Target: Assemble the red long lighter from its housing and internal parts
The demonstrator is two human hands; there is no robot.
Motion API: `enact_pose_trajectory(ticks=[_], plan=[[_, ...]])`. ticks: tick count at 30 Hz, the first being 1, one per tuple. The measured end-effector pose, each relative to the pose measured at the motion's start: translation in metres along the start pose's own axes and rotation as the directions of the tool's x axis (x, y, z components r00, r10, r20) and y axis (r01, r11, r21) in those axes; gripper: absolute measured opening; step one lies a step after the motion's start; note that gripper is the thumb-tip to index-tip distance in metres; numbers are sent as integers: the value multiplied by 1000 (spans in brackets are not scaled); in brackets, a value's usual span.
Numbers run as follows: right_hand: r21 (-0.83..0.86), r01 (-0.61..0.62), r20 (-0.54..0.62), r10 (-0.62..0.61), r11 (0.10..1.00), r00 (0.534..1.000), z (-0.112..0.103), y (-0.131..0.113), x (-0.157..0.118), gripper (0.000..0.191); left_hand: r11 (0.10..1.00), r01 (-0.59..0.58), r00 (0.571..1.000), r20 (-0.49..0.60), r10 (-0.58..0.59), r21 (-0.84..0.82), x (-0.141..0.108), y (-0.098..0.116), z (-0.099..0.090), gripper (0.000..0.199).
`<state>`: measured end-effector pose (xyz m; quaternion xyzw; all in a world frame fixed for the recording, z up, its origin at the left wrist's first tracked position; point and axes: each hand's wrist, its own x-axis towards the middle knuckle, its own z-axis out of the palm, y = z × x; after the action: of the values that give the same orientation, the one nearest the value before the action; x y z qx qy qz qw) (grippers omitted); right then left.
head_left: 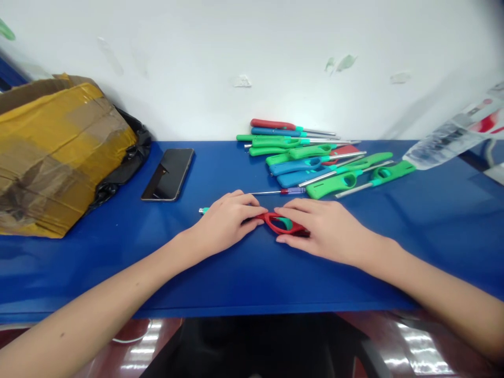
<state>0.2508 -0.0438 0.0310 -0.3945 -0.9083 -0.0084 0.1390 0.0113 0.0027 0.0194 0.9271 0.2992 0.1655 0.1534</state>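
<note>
Low over the blue table, my left hand [226,223] and my right hand [326,228] both hold a red lighter [271,223] with a green trigger in its loop. The left fingers pinch its narrow end, and the right fingers wrap round its handle. A small green and metal part [202,210] shows beyond my left hand. Just behind the hands lies a screwdriver [293,191] with a purple and red handle. Farther back is a pile of green, blue and red long-necked lighters [315,167].
The blue table [236,283] meets a white wall [197,68]. At the left a taped cardboard box [66,152] rests by a black plastic bag [129,157]. A black phone [168,174] lies near it. A clear plastic bag [449,139] is at the right.
</note>
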Motion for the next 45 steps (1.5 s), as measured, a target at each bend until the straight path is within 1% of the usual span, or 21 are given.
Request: enact_pose_trajectory(ticks=[2,4,8,12,14,16,18,19,20,22,24,27,29,31,32,33,35,37,39,42,45], plan=[[-39,25,12,-24,999,1000,-3,3,-5,43,1000,-1,1000,-16,1,-8,1,0,1,23],[-31,13,13,-13,999,1000,-4,6,-13,43,1000,4,1000,-27,-5,-22,1,0,2,23],[50,13,12,-13,999,1000,-1,14,-27,40,999,10,1000,-23,-11,-35,0,-1,4,25],[144,3,-19,0,990,1000,5,17,-32,39,1000,-7,1000,-6,7,-10,-2,0,1,27],[160,1,-37,5,987,999,8,17,-32,39,999,-38,999,15,38,2,-1,3,-2,30],[155,13,-60,-4,988,998,10,17,-32,39,996,-94,995,29,94,10,1,8,-2,37],[145,36,-87,-24,989,996,12,18,-32,38,986,-166,986,27,165,21,4,11,1,45],[140,47,-101,-33,989,994,14,18,-32,38,981,-192,981,27,191,37,5,13,4,47],[137,56,-113,-41,989,993,15,18,-31,37,977,-206,979,8,206,56,6,13,7,44],[135,65,-136,-47,989,990,19,17,-26,38,981,-184,981,-45,186,63,6,12,10,36],[134,79,-166,-56,988,984,24,14,-16,37,986,-154,985,-69,158,61,3,7,9,35],[110,117,-204,-93,987,974,29,11,8,34,988,-102,991,-70,111,114,-5,-7,-3,35],[100,131,-171,-113,986,979,29,12,25,32,986,-74,996,-34,80,152,-9,-18,-14,35],[127,143,-103,-130,982,986,25,16,39,32,986,-58,998,11,57,156,-10,-28,-24,33],[144,152,-69,-144,978,987,22,20,44,35,987,-45,999,22,42,157,-10,-32,-28,32],[153,158,-46,-152,975,987,19,23,48,37,987,-30,1000,7,30,156,-9,-35,-30,32],[169,155,-14,-155,973,988,14,31,50,35,989,-16,1000,7,15,146,-6,-38,-32,31],[191,128,-16,-127,973,992,11,37,47,34,990,-10,1000,18,7,139,-4,-37,-30,31],[216,95,-26,-92,972,995,12,40,44,33,991,4,1000,9,-5,133,-3,-35,-26,33],[216,57,-50,-47,975,998,16,41,39,35,991,35,999,-40,-30,126,-2,-32,-19,42],[179,71,-88,-55,981,995,18,41,37,36,989,36,997,-68,-26,142,-2,-31,-14,46]])
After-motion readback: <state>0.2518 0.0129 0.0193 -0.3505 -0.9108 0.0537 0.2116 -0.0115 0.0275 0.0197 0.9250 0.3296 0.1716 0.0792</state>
